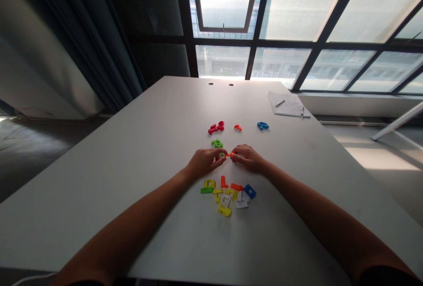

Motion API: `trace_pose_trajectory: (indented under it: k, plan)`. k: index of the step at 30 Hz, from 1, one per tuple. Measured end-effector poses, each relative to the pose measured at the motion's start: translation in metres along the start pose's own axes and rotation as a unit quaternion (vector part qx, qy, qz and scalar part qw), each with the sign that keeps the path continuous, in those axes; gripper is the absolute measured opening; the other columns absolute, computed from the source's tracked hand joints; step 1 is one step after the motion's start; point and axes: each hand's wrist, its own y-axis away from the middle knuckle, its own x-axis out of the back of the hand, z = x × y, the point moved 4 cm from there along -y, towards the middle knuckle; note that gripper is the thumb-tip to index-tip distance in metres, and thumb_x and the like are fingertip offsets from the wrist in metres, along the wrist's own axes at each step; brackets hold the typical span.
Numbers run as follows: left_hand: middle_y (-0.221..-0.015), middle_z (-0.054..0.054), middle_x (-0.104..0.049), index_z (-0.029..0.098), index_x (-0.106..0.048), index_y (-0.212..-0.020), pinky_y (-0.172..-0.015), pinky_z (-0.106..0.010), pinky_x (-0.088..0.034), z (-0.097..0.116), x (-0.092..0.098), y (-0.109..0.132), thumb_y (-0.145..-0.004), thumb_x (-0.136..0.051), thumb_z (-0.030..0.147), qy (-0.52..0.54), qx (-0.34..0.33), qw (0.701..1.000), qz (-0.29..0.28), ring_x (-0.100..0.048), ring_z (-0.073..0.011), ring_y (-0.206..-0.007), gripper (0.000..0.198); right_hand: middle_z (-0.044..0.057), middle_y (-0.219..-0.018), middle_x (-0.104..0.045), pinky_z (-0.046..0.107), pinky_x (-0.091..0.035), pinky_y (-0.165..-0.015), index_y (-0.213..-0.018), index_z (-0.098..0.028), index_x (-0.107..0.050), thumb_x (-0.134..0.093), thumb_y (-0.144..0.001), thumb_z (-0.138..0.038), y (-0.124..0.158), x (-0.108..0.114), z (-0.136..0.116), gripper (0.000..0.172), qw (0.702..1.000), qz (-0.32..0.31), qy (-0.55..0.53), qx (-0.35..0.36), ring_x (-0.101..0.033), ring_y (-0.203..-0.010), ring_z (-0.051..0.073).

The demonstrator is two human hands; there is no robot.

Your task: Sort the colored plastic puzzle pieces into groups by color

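Observation:
Both hands meet above the middle of the white table (pixel 165 140). My left hand (pixel 206 161) pinches a small green piece (pixel 222 155) between thumb and fingers. An orange piece (pixel 228 155) spans the gap between the hands, and my right hand (pixel 247 158) grips its right end. Just beyond my left hand lie green pieces (pixel 217 143). Nearer the body is a mixed pile with yellow pieces (pixel 224 210), white pieces (pixel 242 205), a blue piece (pixel 250 191), orange pieces (pixel 224 182) and a green piece (pixel 206 190).
Farther back sit a red cluster (pixel 216 128), an orange piece (pixel 238 127) and a blue cluster (pixel 263 125). Paper sheets (pixel 288 103) with pens lie at the back right. Two round holes are near the far edge, below the windows.

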Motion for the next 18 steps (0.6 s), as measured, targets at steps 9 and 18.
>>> trace_pose_trajectory:
  k: [9, 18]
  plan:
    - [-0.082, 0.003, -0.073, 0.027, -0.071, -0.116, -0.062, -0.021, -0.045, -0.0043, -0.0003, 0.0004, -0.099, -0.059, 0.038, -0.006, 0.018, 0.999, 0.027, -0.063, -0.0103, -0.062, 0.024, 0.008, -0.098, -0.075, 0.04, -0.045, -0.095, -0.116, -0.021, -0.071, -0.06, -0.097, -0.051, 0.002, -0.0038, 0.0065, 0.038, 1.0, 0.01, 0.026, -0.009, -0.068, -0.092, 0.024]
    - [-0.08, 0.004, -0.072, 0.027, -0.07, -0.117, -0.063, -0.021, -0.044, -0.0039, -0.0004, 0.0004, -0.098, -0.06, 0.035, -0.008, 0.025, 0.999, 0.02, -0.063, -0.0104, -0.062, 0.023, 0.005, -0.098, -0.075, 0.04, -0.046, -0.095, -0.12, -0.023, -0.067, -0.071, -0.09, -0.036, 0.0026, -0.0071, 0.0064, 0.033, 0.999, 0.037, 0.037, -0.001, -0.069, -0.089, 0.022]
